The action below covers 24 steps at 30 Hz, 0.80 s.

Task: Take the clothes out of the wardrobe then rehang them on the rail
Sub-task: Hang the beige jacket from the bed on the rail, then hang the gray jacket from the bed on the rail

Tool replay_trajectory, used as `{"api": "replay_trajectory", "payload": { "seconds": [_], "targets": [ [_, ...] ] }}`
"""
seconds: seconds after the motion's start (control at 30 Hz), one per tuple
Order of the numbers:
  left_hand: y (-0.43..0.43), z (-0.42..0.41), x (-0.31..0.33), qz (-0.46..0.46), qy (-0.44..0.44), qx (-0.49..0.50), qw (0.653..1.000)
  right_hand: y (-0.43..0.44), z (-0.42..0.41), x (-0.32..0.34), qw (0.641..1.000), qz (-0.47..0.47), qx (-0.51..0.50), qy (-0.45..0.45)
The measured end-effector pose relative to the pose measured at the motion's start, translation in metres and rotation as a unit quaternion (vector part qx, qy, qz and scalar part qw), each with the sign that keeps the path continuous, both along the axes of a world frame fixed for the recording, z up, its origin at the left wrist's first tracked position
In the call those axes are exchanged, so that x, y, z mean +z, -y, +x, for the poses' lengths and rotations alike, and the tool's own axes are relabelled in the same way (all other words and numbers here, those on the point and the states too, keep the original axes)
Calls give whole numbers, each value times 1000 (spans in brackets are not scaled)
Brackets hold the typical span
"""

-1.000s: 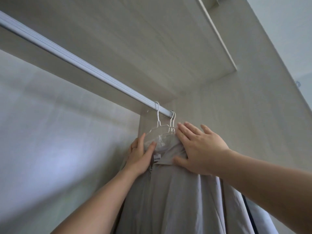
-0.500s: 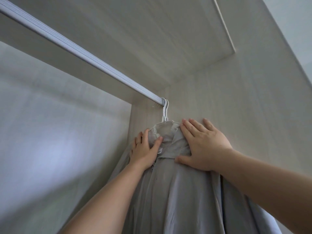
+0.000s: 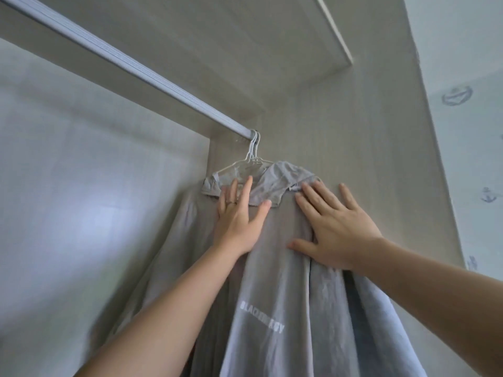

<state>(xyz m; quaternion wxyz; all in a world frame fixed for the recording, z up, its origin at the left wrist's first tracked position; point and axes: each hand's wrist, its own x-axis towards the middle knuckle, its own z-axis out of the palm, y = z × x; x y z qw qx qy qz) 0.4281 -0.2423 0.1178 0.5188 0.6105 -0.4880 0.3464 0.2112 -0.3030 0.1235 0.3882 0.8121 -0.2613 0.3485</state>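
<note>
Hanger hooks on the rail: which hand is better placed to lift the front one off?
Probably left: the left hand lies flat with fingertips just under the hanger; the right hand presses the jacket nearer the side wall.

The left forearm point(image 3: 168, 303) and the right forearm point(image 3: 435, 284) were seen bare from the wrist to the lower edge of the view. A thin, plain, pale metal ring point(image 3: 232, 202) was worn on one finger of the left hand point(image 3: 239, 221), near its base. The nails of the right hand point(image 3: 337, 229) were seen cut short, with rounded tips.
</note>
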Motion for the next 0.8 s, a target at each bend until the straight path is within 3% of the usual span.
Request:
{"api": "replay_trajectory", "payload": {
  "seconds": [0.13,0.53,0.8],
  "targets": [
    [-5,-60,-50,1,70,-23,997,-8,-57,-50,1000,16,-5,-10],
    [-9,-257,-231,129,106,-99,981,-13,-265,-244,991,136,3,-19],
    [10,-408,-370,253,134,-190,939,-17,-422,-378,948,290,-128,3]
  ]
}}
